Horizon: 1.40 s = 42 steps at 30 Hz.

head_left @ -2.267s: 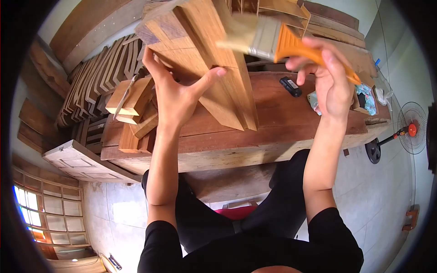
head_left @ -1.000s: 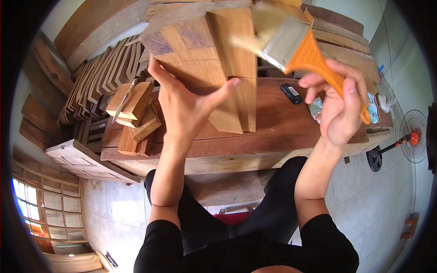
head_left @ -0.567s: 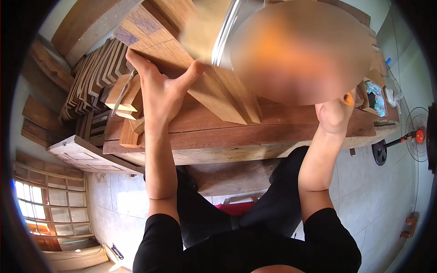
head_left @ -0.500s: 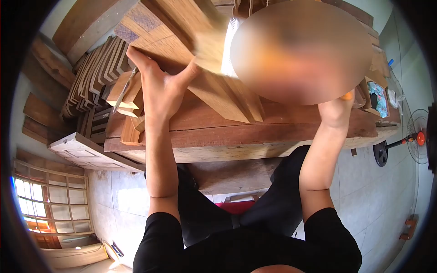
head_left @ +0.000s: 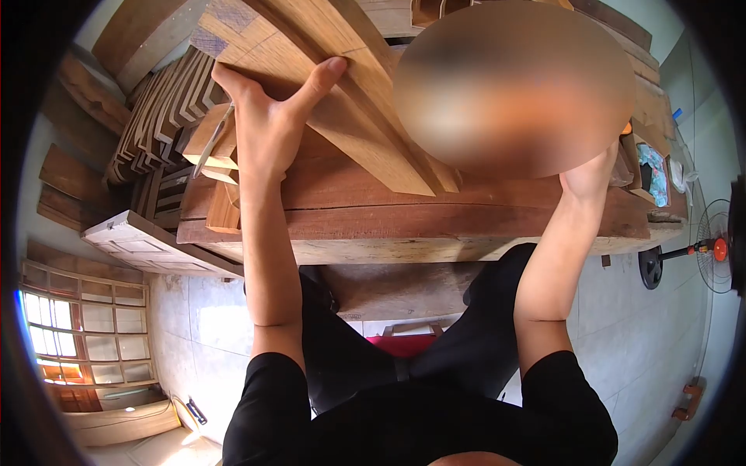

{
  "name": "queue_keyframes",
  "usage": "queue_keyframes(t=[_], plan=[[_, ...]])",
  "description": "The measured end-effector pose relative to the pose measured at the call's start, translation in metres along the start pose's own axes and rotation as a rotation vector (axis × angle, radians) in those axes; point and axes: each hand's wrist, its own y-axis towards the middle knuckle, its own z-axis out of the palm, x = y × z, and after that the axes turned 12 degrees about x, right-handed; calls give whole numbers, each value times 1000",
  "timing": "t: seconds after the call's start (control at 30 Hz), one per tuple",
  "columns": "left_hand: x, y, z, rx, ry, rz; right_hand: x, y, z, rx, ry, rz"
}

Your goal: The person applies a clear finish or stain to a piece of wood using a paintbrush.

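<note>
My left hand (head_left: 264, 128) grips a mitred piece of light wood (head_left: 365, 116), thumb on its face and fingers behind its left edge, holding it tilted over the brown workbench (head_left: 435, 225). My right hand (head_left: 587, 175) is raised to the right of the piece, and a blurred patch hides most of it. Only the orange end of the paintbrush handle (head_left: 625, 127) shows beside that patch. The bristles are hidden.
A row of similar wooden pieces (head_left: 155, 116) leans at the bench's left end, with short blocks (head_left: 214, 147) in front. A white framed panel (head_left: 148, 245) lies below them. A patterned box (head_left: 651, 171) sits at the bench's right end. A fan (head_left: 711, 248) stands on the floor.
The brush came up close to the camera and is now behind the blur. My left hand tilted the wooden piece and shifted it up and to the left.
</note>
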Motion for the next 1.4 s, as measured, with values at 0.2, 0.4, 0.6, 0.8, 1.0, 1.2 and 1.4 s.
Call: queue_keyframes(t=[0.2,0.4,0.6,0.8,1.0,1.2,1.4], plan=[[-9,-2,0,32,-72,-29,7,1,19,62,11,-27],[-10,-4,-1,31,-52,-42,1,-4,1,76,5,48],[-3,-4,-3,75,-162,-20,9,-6,9,152,13,11],[19,0,-9,56,-196,-37,9,-9,-8,217,-73,84],[21,-1,-11,61,-234,-46,12,-9,4,290,-114,-15],[17,-3,-11,84,-239,-33,12,-8,3,90,-102,-102],[19,-3,-13,128,-252,-18,11,-13,-7,438,-67,47]])
